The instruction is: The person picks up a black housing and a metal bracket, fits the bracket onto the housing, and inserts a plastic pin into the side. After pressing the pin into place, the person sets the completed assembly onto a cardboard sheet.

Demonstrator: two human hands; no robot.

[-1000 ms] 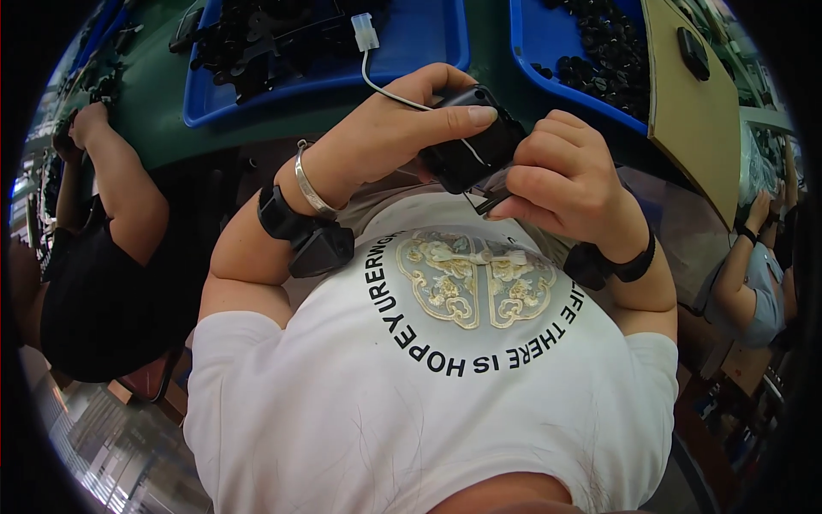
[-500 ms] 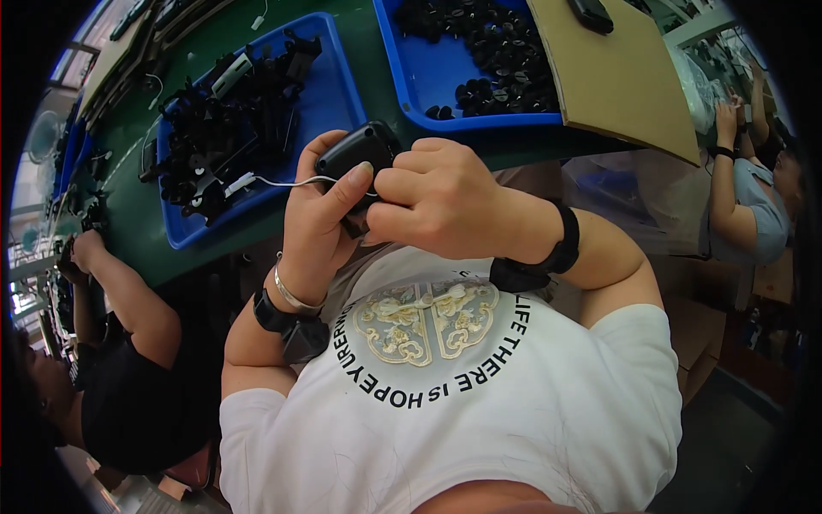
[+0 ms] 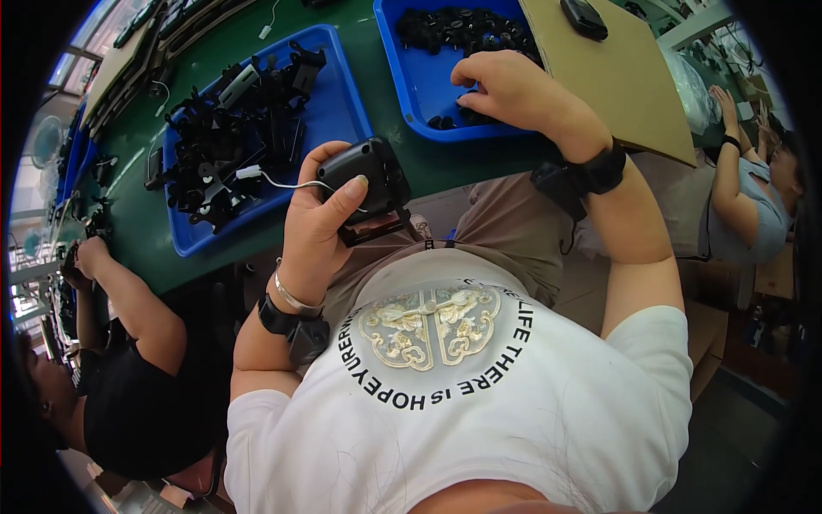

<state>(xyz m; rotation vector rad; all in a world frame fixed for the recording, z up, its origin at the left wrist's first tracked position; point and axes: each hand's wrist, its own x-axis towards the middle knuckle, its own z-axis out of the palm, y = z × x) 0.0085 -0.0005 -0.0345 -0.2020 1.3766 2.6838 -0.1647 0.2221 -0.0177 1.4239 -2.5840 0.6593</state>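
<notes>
My left hand [image 3: 330, 201] is closed round a black plastic device housing [image 3: 368, 176], thumb across its face. A white wire [image 3: 291, 183] runs from the housing to a small white connector [image 3: 249, 172] hanging over the left tray. My right hand [image 3: 518, 90] is over the right blue tray [image 3: 411, 107], above small black round parts [image 3: 462, 30]. Its thumb and index finger are bent with a gap between their tips, and nothing shows held there. The other fingers are partly hidden.
Another blue tray [image 3: 347, 94] holds a heap of black plastic brackets [image 3: 240, 128] on the green table [image 3: 128, 206]. A cardboard sheet [image 3: 621, 103] overlaps the right tray, with a black device [image 3: 585, 17] on it. Co-workers sit at left [image 3: 141, 385] and right [image 3: 745, 201].
My right hand has left the housing and moved up and right to the parts tray. My left hand still holds the housing, whose face now shows more fully.
</notes>
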